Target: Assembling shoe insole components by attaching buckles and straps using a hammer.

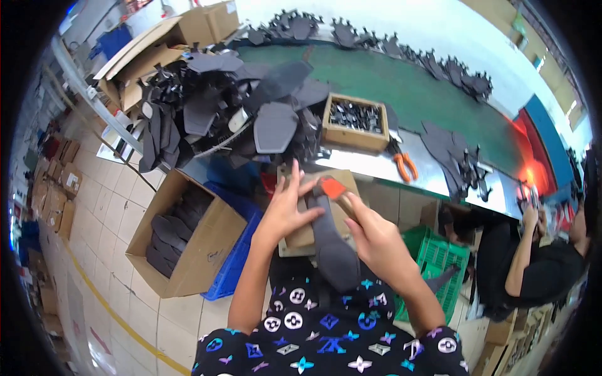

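Observation:
A dark grey shoe insole point(337, 255) lies lengthwise in front of me, its wide end toward my body and its narrow end on a light wooden block point(300, 237). My left hand point(288, 210) rests at the narrow end with its fingers spread, the thumb lying over the insole's edge. In my right hand point(380, 241) is the wooden handle of a hammer point(333, 187) with an orange-red patch at its head. That head sits over the insole's narrow end, close to my left index finger. What lies directly beneath it is hidden.
Piled insoles point(276, 128) cover the bench at left, beside a wooden box of small metal parts point(355, 122) and orange-handled pliers point(404, 166). A carton of insoles point(188, 244) stands lower left, a green crate point(442, 257) at right. A co-worker point(533, 269) works far right by a glowing heater.

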Tool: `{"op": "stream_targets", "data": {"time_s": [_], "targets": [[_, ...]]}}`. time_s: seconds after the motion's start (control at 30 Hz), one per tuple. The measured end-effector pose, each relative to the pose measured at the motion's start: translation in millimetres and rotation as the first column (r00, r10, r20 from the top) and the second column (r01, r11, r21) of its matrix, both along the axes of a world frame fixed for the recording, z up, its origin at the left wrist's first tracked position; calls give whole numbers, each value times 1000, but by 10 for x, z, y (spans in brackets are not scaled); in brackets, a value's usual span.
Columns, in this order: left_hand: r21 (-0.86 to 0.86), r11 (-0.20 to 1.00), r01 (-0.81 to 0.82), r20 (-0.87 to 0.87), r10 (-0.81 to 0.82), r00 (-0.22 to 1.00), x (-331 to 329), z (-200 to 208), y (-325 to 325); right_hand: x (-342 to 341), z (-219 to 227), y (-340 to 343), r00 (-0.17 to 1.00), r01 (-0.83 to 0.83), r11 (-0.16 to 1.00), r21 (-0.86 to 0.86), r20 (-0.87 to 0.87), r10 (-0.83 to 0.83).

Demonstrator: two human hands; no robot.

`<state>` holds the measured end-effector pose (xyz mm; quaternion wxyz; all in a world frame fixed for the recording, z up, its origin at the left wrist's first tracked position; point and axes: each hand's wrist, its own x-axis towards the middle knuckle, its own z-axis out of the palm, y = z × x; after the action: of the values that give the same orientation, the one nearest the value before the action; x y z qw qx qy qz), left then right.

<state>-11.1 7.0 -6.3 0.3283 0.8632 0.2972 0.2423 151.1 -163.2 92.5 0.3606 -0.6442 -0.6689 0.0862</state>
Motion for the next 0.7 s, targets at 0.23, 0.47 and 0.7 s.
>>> {"op": "stream_targets", "data": {"time_s": [0.23, 0.47, 0.7], "targets": [[190, 981, 35, -142, -8, 990, 20, 45, -86, 52, -232, -10, 978, 88, 992, -93, -179, -104], [-108, 993, 48, 118, -35, 992, -121, 215, -336, 262, 228, 6, 992, 72, 985, 158, -117, -54], [-484, 792, 373, 409, -172, 896, -247, 1037, -1200, 406, -424, 294, 853, -194, 978, -71, 480, 204]]}}
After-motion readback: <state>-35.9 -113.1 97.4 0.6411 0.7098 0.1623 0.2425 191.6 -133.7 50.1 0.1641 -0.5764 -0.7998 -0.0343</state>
